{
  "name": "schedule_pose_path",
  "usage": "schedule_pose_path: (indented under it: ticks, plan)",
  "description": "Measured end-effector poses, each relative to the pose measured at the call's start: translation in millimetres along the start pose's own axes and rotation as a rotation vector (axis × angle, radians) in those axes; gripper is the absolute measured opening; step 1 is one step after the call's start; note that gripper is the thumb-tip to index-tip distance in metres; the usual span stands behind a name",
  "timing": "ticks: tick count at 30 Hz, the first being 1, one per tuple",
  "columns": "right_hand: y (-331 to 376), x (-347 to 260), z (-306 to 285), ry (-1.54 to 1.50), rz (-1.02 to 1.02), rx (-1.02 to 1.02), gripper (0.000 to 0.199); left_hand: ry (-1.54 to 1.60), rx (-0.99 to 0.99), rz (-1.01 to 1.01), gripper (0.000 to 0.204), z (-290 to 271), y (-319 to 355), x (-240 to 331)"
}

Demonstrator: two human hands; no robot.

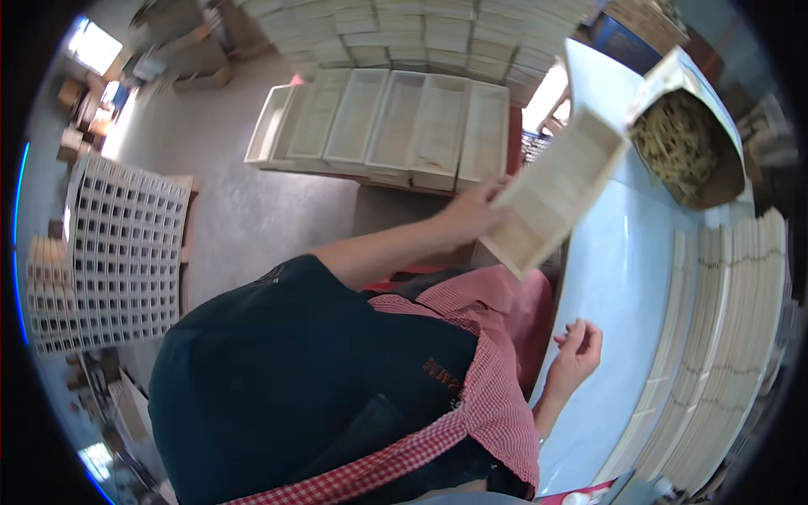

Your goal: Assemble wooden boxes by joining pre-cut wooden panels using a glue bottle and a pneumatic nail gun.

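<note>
My left hand point(471, 215) grips the near end of a long, shallow, pale wooden tray point(551, 198). The tray is tilted and held in the air over the left edge of a pale blue table point(623, 278). My right hand point(577, 349) hovers just above the table's near edge, fingers loosely curled and apart, holding nothing. My dark shirt and red checked apron fill the lower middle of the view.
A row of similar wooden trays point(396, 126) lies on the floor behind, with stacks of them further back. An open paper bag of straw-like filling point(686, 143) stands on the table. Stacked thin wooden boards point(724, 337) line the table's right side. A white grid rack point(126, 252) stands at left.
</note>
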State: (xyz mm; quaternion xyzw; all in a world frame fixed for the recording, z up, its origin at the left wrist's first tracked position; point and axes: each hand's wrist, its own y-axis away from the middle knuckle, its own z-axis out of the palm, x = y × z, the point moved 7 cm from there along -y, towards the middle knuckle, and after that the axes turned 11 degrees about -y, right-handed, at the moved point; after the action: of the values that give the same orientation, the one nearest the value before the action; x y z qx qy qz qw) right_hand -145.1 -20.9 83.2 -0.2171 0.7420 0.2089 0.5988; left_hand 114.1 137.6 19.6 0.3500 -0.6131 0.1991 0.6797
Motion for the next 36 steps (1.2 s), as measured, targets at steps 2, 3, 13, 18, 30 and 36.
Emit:
schedule_pose_path:
  ticks: [2, 3, 13, 18, 30, 36]
  plan:
    - [4.0, 3.4, 3.8, 0.002, 0.005, -0.013, 0.016, -0.016, 0.314, 0.035, 0.057, -82.5, 16.0, 3.5]
    - [5.6, 6.8, 8.4, 0.018, 0.021, -0.038, 0.016, 0.023, 0.540, 0.002, 0.056, -125.5, 32.2, 0.8]
    - [14.4, 15.1, 62.8, 0.086, 0.049, -0.225, 0.016, -0.340, 1.235, -0.112, 0.035, -494.8, 206.2, -93.0]
    - [19.1, 10.0, 84.8, 0.133, 0.045, -0.258, 0.016, -0.465, 1.122, -0.265, 0.032, -536.1, 194.4, -132.5]
    - [23.3, 17.7, 90.3, 0.207, 0.070, -0.267, 0.014, -0.571, 0.900, -0.386, 0.028, -558.6, 145.2, -194.0]
    - [30.3, 20.6, 91.8, 0.228, 0.100, -0.300, 0.014, -0.645, 0.996, -0.388, 0.033, -562.7, 145.3, -195.3]
